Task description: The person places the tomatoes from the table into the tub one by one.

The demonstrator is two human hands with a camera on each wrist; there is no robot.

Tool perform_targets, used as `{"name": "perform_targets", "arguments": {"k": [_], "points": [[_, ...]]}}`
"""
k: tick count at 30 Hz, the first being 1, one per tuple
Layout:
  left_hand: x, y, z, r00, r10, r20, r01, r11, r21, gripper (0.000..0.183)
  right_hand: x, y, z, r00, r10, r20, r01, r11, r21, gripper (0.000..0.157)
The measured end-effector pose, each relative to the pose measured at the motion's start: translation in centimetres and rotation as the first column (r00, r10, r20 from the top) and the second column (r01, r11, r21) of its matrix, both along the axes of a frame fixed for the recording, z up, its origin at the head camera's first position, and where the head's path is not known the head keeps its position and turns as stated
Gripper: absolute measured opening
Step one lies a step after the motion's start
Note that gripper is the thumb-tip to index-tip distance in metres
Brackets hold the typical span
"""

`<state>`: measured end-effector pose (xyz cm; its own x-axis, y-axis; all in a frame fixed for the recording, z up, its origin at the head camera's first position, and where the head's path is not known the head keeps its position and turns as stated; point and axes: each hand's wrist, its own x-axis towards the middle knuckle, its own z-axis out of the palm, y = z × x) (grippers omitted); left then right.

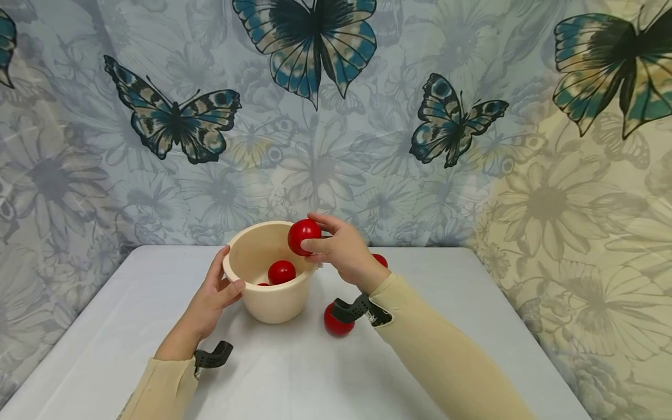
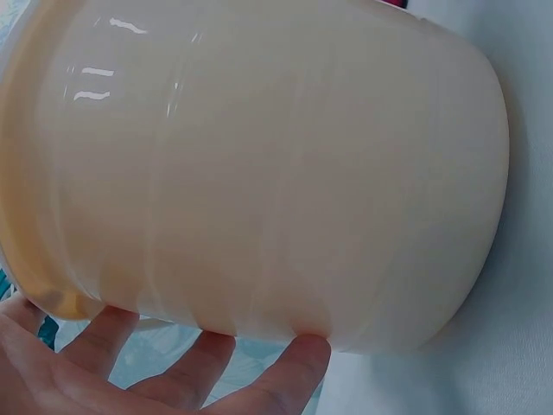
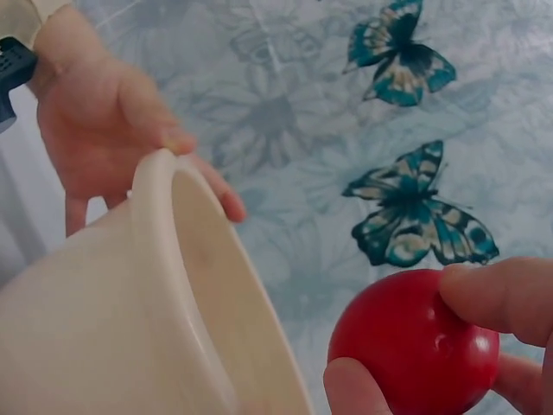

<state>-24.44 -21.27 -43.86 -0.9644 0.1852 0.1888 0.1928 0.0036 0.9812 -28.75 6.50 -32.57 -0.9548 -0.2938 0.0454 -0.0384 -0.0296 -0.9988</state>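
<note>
left hand [image 1: 207, 306]: grips bucket [image 1: 275, 303] rim at left, likely bracing it | right hand [image 1: 346, 256]: pinches red ball [image 1: 303, 237] at right rim, fingertip hold probably for clearance | loose balls [image 1: 338, 328]: on desk [image 1: 283, 373], right of bucket, one near, one far

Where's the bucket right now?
In the head view, the bucket is left of centre, the left hand gripping its left side and a red ball on the table to its right.

Soft light, dimmer wrist views
</note>
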Motion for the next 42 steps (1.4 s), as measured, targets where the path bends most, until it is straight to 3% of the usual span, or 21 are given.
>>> {"name": "perform_targets", "arguments": {"k": [10, 20, 42], "points": [[-0.1, -0.1, -0.2, 1.0, 0.0, -0.002, 0.0, 1.0, 0.006, 0.083, -0.8, -0.8, 0.0, 1.0, -0.02, 0.004, 0.019, 0.996, 0.09, 0.062], [0.2, 0.0, 0.1, 1.0, 0.01, 0.003, -0.01, 1.0, -0.006, 0.083, -0.9, -0.7, -0.6, 1.0, 0.01, 0.02, -0.01, 1.0, -0.023, 0.056], [0.0, 0.1, 0.0, 1.0, 0.014, 0.0, -0.014, 1.0, -0.018, 0.082, -0.1, 0.7, -1.3, 0.999, 0.015, 0.039, -0.013, 0.999, -0.047, 0.052]]}}
